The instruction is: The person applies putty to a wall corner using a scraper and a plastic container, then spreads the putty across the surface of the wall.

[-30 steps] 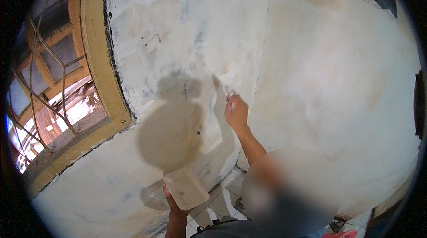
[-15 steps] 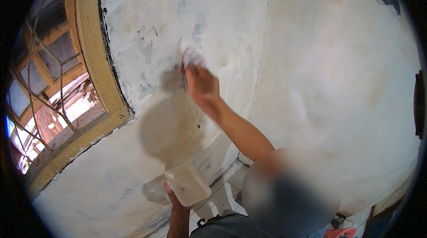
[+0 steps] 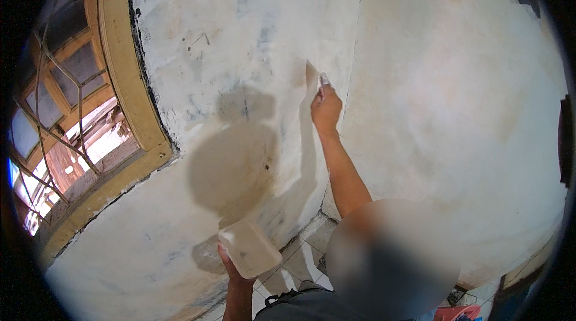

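My right hand grips a scraper with white-smeared metal near the top of its handle, its working end against or very close to the patchy white wall, just left of the corner. My left hand holds a pale rectangular plastic tub by its left side, low in front of the wall; some whitish material shows inside it. Shadows of my head, arm and tub fall across the wall.
A barred wooden window with a yellow frame is on the left. A second plastered wall forms the corner at the right. Below are floor tiles and a red object at bottom right. A blurred circle covers part of the lower view.
My right hand with the scraper first swept up and left, then moved back right toward the corner, ending higher than a second ago. My left hand and the tub have barely moved.
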`<state>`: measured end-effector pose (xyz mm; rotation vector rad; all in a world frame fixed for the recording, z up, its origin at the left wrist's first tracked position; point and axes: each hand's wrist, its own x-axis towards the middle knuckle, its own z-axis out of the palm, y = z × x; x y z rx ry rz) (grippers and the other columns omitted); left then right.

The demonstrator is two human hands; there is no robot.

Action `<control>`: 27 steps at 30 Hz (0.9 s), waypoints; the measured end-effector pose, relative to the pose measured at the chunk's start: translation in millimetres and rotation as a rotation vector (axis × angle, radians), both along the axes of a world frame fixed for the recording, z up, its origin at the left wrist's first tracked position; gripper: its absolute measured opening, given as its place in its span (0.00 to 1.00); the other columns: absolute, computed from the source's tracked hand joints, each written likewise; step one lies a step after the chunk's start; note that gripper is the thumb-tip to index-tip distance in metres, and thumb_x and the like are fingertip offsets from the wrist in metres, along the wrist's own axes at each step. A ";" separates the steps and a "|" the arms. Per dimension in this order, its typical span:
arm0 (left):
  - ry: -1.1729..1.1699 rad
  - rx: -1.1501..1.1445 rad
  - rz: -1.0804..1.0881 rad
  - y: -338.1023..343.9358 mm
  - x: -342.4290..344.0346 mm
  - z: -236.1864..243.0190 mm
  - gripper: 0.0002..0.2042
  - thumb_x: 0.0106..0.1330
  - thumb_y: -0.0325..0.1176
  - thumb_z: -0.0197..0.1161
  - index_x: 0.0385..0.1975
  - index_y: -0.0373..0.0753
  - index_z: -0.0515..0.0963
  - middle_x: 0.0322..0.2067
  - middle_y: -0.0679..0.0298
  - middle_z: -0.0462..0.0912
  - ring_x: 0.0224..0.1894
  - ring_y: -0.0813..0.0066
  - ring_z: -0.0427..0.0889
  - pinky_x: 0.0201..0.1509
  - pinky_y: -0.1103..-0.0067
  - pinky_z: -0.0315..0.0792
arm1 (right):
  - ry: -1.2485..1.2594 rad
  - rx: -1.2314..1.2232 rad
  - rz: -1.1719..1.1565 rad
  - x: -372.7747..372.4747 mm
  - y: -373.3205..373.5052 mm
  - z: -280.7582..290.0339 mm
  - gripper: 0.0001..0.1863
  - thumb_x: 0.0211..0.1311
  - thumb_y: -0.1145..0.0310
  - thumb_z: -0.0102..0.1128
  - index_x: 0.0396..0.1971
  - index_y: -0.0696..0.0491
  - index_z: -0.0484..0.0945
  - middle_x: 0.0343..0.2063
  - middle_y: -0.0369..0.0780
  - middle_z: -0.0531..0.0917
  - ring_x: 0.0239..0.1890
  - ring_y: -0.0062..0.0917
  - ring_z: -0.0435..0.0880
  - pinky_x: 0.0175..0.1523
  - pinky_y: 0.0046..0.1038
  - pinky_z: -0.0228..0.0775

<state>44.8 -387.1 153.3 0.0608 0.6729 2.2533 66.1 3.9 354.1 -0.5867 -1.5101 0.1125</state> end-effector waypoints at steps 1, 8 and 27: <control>0.017 0.005 -0.019 5.0 2.7 4.2 0.35 0.63 0.67 0.42 0.59 0.44 0.67 0.51 0.58 0.74 0.52 0.56 0.74 0.55 0.58 0.71 | -0.131 0.002 -0.001 -10.2 5.8 -8.8 0.08 0.51 0.79 0.54 0.33 0.58 0.76 0.29 0.51 0.80 0.32 0.45 0.80 0.37 0.41 0.72; 0.057 -0.022 -0.032 11.4 3.7 12.8 0.32 0.66 0.64 0.41 0.57 0.44 0.68 0.52 0.60 0.75 0.52 0.58 0.75 0.55 0.59 0.72 | -0.601 -0.036 0.263 20.7 -70.8 -123.3 0.12 0.57 0.71 0.55 0.41 0.55 0.79 0.36 0.49 0.81 0.38 0.43 0.80 0.43 0.40 0.74; -0.008 0.018 -0.251 67.7 1.3 31.4 0.33 0.66 0.65 0.41 0.59 0.46 0.68 0.51 0.61 0.77 0.52 0.61 0.78 0.54 0.63 0.75 | 0.597 -1.166 1.012 115.7 -136.6 -147.9 0.11 0.62 0.72 0.59 0.44 0.58 0.76 0.39 0.37 0.82 0.39 0.22 0.82 0.43 0.24 0.75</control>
